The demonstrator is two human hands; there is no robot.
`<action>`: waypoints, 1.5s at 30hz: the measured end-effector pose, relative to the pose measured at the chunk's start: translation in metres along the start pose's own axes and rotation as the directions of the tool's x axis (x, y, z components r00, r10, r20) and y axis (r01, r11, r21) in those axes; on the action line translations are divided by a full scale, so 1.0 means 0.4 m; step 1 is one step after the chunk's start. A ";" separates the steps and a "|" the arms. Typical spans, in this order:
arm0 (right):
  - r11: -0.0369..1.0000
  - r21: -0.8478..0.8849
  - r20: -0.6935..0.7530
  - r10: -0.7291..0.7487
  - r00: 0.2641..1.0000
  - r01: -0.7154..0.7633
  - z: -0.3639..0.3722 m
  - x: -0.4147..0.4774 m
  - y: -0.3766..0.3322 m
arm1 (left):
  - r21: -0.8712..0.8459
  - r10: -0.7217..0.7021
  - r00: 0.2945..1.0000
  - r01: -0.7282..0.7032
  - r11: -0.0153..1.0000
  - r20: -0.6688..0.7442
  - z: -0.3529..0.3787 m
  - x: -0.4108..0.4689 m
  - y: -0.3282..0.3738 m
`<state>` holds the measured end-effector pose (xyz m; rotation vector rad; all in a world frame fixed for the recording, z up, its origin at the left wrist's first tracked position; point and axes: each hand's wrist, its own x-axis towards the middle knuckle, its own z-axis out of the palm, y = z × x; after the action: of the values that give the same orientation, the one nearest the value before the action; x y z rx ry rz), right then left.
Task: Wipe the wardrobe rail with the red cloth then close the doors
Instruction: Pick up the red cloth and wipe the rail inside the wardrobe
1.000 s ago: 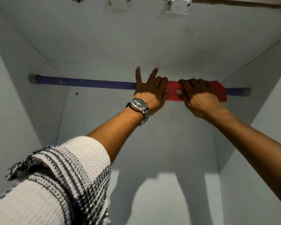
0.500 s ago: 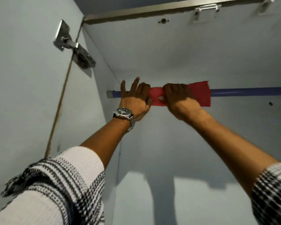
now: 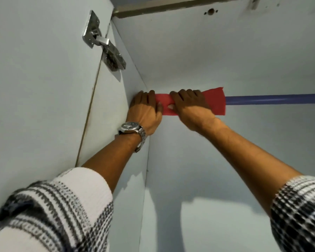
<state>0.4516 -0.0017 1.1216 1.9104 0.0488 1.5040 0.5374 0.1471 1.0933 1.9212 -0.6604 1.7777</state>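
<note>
A red cloth [image 3: 215,102] is wrapped over the left end of the blue wardrobe rail [image 3: 273,99]. My left hand [image 3: 145,110], with a steel watch on its wrist, grips the cloth right against the left inner wall. Beside it, my right hand [image 3: 191,106] grips the cloth over the rail too. The cloth's right end sticks out past my right hand. The rail's left end is hidden under cloth and hands; bare rail runs off to the right.
The left wardrobe door [image 3: 35,88] stands open, with a metal hinge [image 3: 104,44] near its top. The pale wardrobe ceiling [image 3: 207,51] lies just above the rail, and the back wall [image 3: 216,179] is behind my arms.
Both hands have slid the cloth leftwards along the rail, from right of its middle to its left end at the side wall. My left fingers, earlier spread, are now curled on the cloth.
</note>
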 end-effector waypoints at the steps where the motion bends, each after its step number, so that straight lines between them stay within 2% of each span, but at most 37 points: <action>1: 1.000 0.011 0.000 0.004 1.000 -0.004 -0.003 -0.007 0.012 | -0.027 -0.011 1.000 0.011 1.000 0.005 -0.002 -0.003 0.004; 4: 1.000 -0.018 -0.024 0.019 1.000 -0.019 -0.001 -0.051 0.078 | -0.056 -0.040 0.999 0.041 0.998 0.007 0.001 -0.008 0.014; 7: 0.998 -0.049 -0.076 0.025 0.997 -0.029 0.002 -0.105 0.154 | 0.043 0.058 0.998 -0.057 0.997 -0.014 0.007 -0.023 0.032; 11: 0.997 -0.062 -0.125 0.036 0.991 -0.044 -0.013 -0.163 0.247 | 0.092 0.188 0.982 -0.186 0.978 -0.009 0.007 -0.028 0.131; 18: 0.992 -0.076 -0.117 0.091 0.989 -0.101 -0.047 -0.292 0.451 | 0.000 0.242 0.968 -0.242 0.970 -0.065 0.037 -0.008 0.383; 27: 0.980 -0.096 -0.166 0.159 0.973 -0.177 -0.087 -0.494 0.741 | -0.033 0.299 0.944 -0.307 0.951 -0.141 0.100 -0.007 0.747; 34: 0.962 -0.128 -0.145 0.222 0.964 -0.241 -0.105 -0.601 0.904 | -0.115 0.240 0.955 -0.262 0.958 -0.174 0.127 0.006 0.991; 40: 0.943 -0.137 -0.024 0.304 0.952 -0.304 -0.136 -0.622 0.954 | -0.006 0.269 0.951 -0.273 0.962 -0.152 0.126 0.008 1.038; 45: 0.927 -0.163 -0.002 0.341 0.940 -0.337 -0.143 -0.605 0.923 | 0.052 0.327 0.930 -0.322 0.945 -0.169 0.120 0.012 0.988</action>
<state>0.1843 -0.3574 1.1200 1.8728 -0.4251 1.6481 0.3329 -0.1946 1.0934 1.7181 -0.9408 2.1340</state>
